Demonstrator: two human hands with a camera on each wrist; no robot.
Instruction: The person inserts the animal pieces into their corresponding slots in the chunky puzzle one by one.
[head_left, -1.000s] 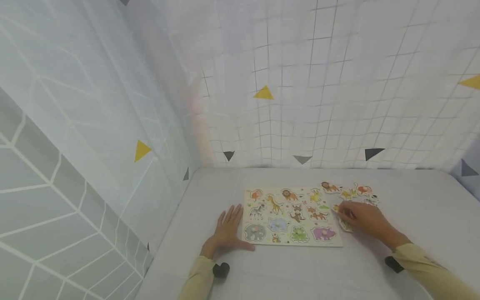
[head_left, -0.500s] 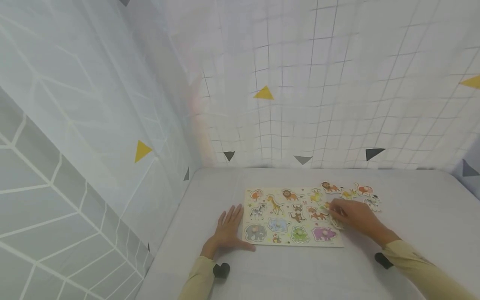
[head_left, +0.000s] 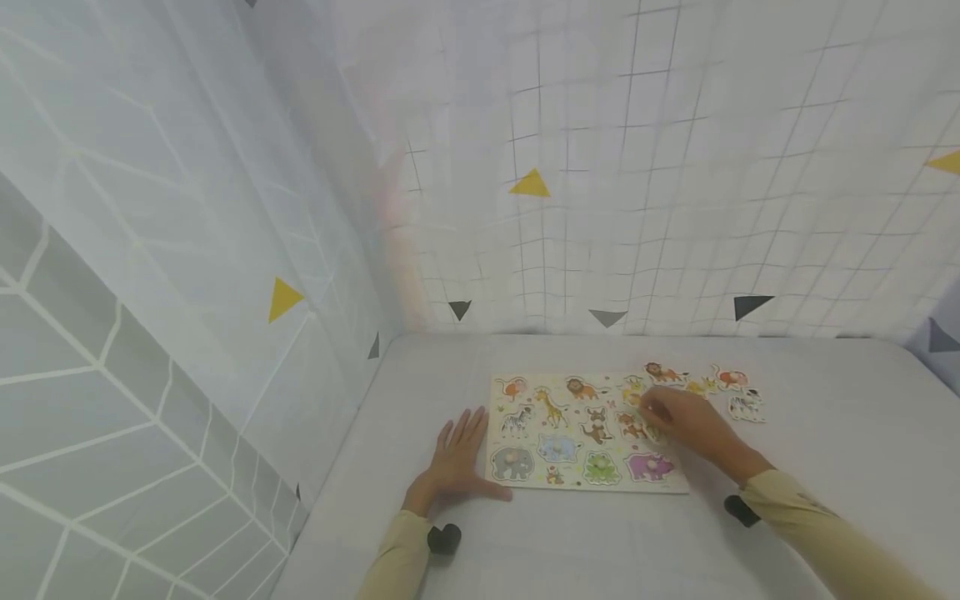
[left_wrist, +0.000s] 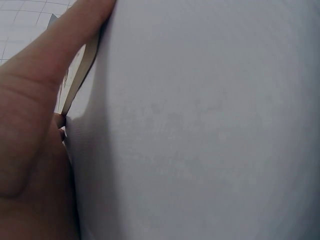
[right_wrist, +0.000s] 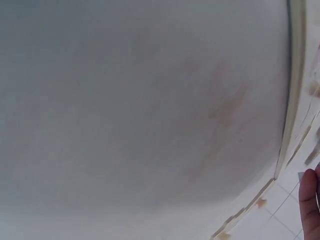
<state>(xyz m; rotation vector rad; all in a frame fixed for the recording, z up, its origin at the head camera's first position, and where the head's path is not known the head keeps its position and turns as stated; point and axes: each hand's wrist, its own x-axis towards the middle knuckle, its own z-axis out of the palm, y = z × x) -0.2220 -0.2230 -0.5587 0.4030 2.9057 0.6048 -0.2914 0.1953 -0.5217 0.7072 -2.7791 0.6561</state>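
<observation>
A pale wooden puzzle board with animal pictures lies flat on the table. My left hand rests with spread fingers at its left edge, the thumb along the lower left corner; the left wrist view shows this thumb close up beside the board's edge. Over the board's right side, my right hand pinches a long yellow-orange animal puzzle piece, partly hidden by the fingers. At the edge of the right wrist view, only fingertips of this hand show.
Loose pieces lie behind and right of the board: a lion, a yellow horned animal, a monkey and a zebra. Elephant, frog and purple hippo pieces sit in the board. A patterned cloth wall stands behind.
My right hand has carried the pinched piece leftward from the table beside the board to over its right side, uncovering the zebra piece. The left hand has stayed in place.
</observation>
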